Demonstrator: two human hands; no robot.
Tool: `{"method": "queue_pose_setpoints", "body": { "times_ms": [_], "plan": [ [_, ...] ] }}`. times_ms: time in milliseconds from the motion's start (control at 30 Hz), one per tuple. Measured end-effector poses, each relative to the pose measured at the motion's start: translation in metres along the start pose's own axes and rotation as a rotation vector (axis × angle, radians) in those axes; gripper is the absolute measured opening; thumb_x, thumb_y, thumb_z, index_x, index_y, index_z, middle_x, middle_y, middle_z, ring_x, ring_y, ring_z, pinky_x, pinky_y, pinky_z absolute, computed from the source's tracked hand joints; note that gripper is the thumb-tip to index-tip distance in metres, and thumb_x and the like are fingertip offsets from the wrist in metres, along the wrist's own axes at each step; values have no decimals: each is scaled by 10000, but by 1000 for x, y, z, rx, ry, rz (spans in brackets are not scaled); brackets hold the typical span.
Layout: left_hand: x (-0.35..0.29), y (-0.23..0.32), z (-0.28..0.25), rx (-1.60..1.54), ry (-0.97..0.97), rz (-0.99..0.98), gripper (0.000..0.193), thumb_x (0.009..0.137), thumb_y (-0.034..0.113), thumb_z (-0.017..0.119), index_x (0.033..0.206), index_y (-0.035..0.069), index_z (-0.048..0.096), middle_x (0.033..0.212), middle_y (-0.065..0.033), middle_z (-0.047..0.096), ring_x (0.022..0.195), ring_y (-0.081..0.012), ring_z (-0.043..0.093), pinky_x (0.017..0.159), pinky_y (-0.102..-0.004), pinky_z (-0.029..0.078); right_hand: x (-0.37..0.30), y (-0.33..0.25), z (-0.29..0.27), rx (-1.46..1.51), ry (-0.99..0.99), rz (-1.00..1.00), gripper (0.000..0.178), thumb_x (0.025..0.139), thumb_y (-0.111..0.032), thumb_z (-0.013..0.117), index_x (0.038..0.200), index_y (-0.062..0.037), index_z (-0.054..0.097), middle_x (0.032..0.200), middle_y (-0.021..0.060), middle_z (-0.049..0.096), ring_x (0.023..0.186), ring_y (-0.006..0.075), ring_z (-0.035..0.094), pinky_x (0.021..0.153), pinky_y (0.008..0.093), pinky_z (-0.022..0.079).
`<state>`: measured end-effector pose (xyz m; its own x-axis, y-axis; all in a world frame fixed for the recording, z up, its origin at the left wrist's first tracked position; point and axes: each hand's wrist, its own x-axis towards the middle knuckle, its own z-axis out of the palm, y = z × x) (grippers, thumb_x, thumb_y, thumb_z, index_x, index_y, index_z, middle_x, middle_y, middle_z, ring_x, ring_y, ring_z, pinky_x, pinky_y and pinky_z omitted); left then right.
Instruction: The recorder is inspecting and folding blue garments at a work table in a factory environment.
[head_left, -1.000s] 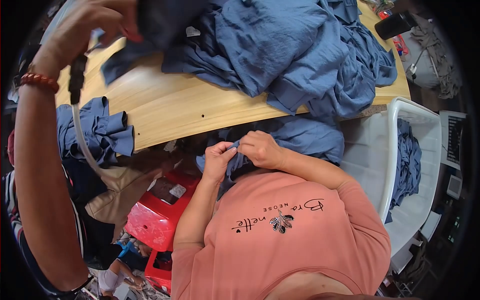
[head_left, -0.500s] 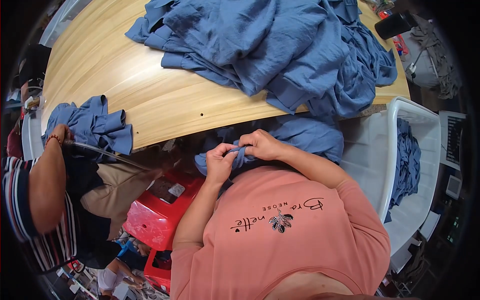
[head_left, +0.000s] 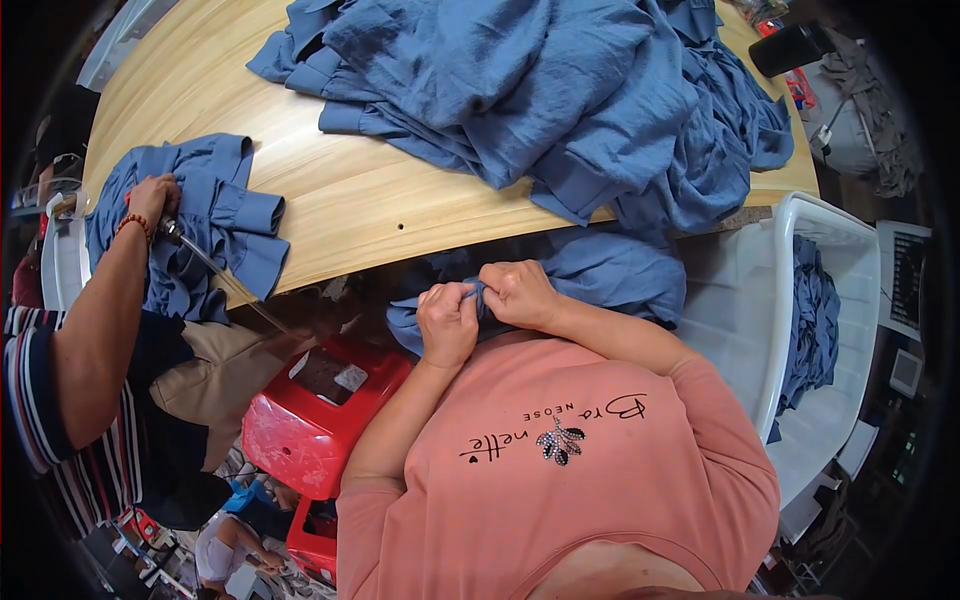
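A blue garment (head_left: 620,275) lies gathered between my body and the table's near edge. My left hand (head_left: 447,318) is closed on a fold of it, fingers curled in a pinch. Right beside it, my right hand (head_left: 520,294) grips the same cloth, knuckles up, the two hands almost touching. Much of the garment hangs below the table edge and is hidden. On the table ahead rests a large heap of blue garments (head_left: 500,90), with cuffs and hems showing.
A co-worker's hand (head_left: 152,197) holds a tool with a long metal rod (head_left: 225,272) over another blue garment (head_left: 235,200) at the left. A white bin (head_left: 780,300) with blue cloth stands at right; red stools (head_left: 290,440) at lower left. A wooden table (head_left: 330,215) spans the front.
My hands have drawn tighter together on the cloth, the left fingers curling in more. At the left, the co-worker's arm and the garment there have moved up and inward onto the table.
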<state>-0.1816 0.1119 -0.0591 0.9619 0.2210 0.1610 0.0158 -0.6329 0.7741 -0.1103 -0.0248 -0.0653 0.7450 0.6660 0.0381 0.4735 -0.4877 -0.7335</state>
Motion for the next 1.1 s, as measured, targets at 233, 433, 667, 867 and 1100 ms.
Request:
{"method": "queue_pose_setpoints", "body": {
  "times_ms": [233, 433, 667, 867, 1100],
  "plan": [
    [7, -41, -24, 146, -182, -119, 80, 704, 100, 658, 747, 35, 641, 674, -92, 622, 607, -213, 583, 579, -334, 424, 1, 5, -9, -222, -10, 23, 102, 706, -159, 561, 725, -63, 535, 692, 116, 592, 610, 319, 582, 547, 451, 449],
    [5, -64, -14, -261, -167, -355, 126, 732, 126, 650, 717, 1, 650, 600, -149, 609, 476, -240, 561, 428, -332, 372, 6, -7, -6, -267, 63, -725, 199, 690, -188, 601, 848, -78, 551, 834, 46, 548, 776, 196, 554, 721, 396, 398],
    [-5, -21, -27, 173, 156, -23, 221, 687, 211, 702, 812, 72, 583, 822, -85, 572, 803, -281, 524, 696, -390, 382, 9, 5, 15, -200, -78, -565, 154, 704, -165, 622, 814, -81, 553, 751, 38, 499, 740, 202, 530, 656, 418, 448],
    [-23, -12, -38, 35, -99, -77, 96, 691, 80, 687, 734, 35, 613, 663, -66, 575, 645, -187, 541, 589, -295, 399, 6, 1, 8, -129, -35, -521, 228, 687, -163, 635, 889, -71, 581, 806, 30, 539, 737, 193, 535, 657, 375, 425],
    [-14, -4, -55, -676, -452, -539, 36, 744, 13, 620, 739, -17, 601, 651, -21, 574, 612, -97, 500, 578, -253, 412, 8, -5, 6, -27, 133, -782, 260, 668, -110, 589, 917, -39, 571, 676, 23, 479, 643, 183, 490, 600, 324, 367]
  ]
}}
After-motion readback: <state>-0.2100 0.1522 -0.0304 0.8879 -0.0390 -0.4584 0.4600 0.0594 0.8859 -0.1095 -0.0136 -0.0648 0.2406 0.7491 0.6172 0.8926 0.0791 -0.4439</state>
